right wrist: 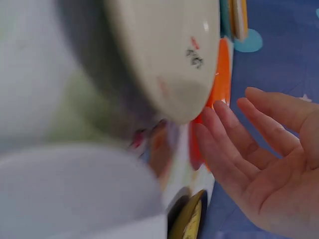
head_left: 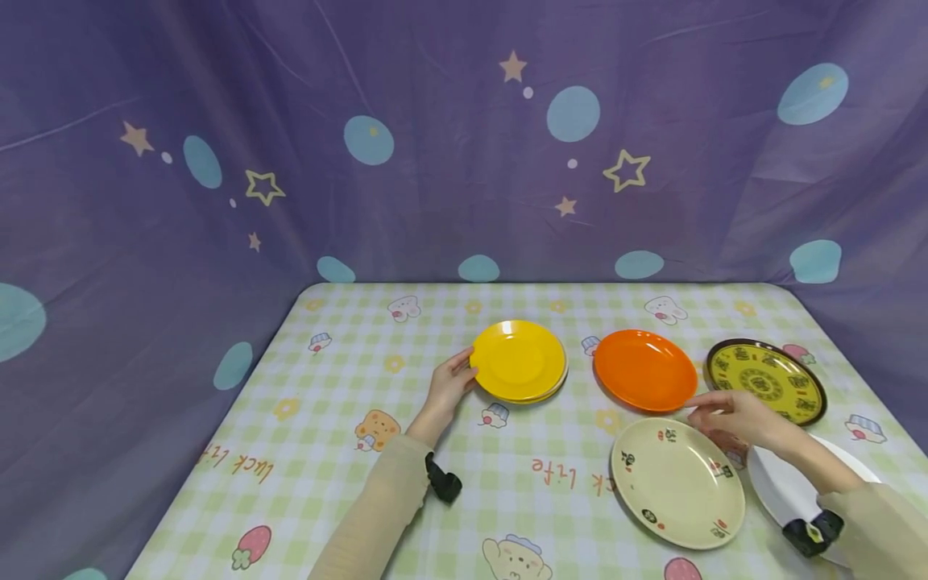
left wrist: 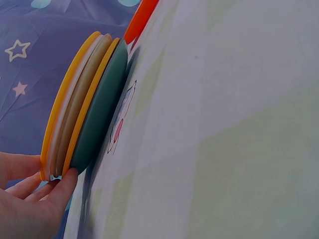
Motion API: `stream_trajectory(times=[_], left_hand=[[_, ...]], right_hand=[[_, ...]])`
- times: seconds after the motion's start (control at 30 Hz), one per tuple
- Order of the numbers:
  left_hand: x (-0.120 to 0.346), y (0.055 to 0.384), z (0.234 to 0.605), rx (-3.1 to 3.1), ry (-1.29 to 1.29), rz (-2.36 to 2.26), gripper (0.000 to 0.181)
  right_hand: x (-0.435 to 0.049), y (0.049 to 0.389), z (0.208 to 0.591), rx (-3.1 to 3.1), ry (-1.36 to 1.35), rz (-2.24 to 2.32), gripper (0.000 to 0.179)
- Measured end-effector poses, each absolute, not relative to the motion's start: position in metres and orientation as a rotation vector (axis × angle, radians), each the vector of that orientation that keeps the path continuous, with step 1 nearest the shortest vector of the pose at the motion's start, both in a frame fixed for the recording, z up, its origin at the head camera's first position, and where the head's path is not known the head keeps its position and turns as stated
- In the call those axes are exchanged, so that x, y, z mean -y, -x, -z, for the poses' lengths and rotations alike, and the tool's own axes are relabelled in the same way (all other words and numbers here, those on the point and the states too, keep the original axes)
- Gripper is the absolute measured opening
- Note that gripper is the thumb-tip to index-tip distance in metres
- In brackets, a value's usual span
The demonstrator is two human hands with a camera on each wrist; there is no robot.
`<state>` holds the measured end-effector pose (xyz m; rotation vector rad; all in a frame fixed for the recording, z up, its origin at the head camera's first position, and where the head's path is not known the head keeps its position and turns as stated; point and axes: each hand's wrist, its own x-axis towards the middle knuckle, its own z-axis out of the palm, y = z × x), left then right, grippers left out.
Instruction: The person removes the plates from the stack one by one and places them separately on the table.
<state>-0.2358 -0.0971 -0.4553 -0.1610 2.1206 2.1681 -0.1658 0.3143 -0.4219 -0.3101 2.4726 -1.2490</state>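
Note:
At the table's middle, my left hand (head_left: 449, 383) grips the left rim of a stack of small plates, thumb at the yellow top plate (head_left: 518, 361). The left wrist view shows the stack edge-on: white and tan plates lie under the top one, then another yellow, then a dark green plate (left wrist: 102, 112) at the bottom. My right hand (head_left: 739, 419) has its fingers extended, their tips at the near right rim of an orange plate (head_left: 645, 370). In the right wrist view, its palm and spread fingers hold nothing.
Nearer the front lies a cream plate (head_left: 677, 483) with small printed figures. A white plate (head_left: 779, 483) sits partly under my right forearm. At the back right is a yellow patterned plate (head_left: 764, 379) with a dark rim. A purple curtain (head_left: 435, 201) hangs behind the table.

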Motion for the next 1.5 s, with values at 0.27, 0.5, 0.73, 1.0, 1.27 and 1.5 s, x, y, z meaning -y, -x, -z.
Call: stream_trajectory(times=[0.27,0.5,0.73,1.0,1.27,1.5], left_hand=[[0.098,0.236,0.456,-2.108,0.145,-2.180,0.043],[0.099,0.237,0.457,-2.104,0.160,-2.166,0.043],[0.099,0.235,0.451,-2.089,0.147,-2.156,0.044],[0.095,0.223,0.431,-2.104,0.126,-2.137,0.044],[0.097,0.227,0.439,-2.086,0.133,-2.152,0.044],[0.099,0.238,0.457,-2.098,0.141,-2.169,0.043]], right_hand=[[-0.292,0.180,0.412,-2.518,0.401,1.293,0.040],[-0.261,0.193,0.404,-2.484,0.410,1.384,0.045],[-0.233,0.205,0.402,-2.473,0.366,1.470,0.041],[-0.215,0.217,0.410,-2.417,0.273,1.583,0.039],[-0.198,0.225,0.416,-2.304,0.211,1.645,0.043],[-0.185,0.230,0.422,-2.254,0.105,1.707,0.045]])
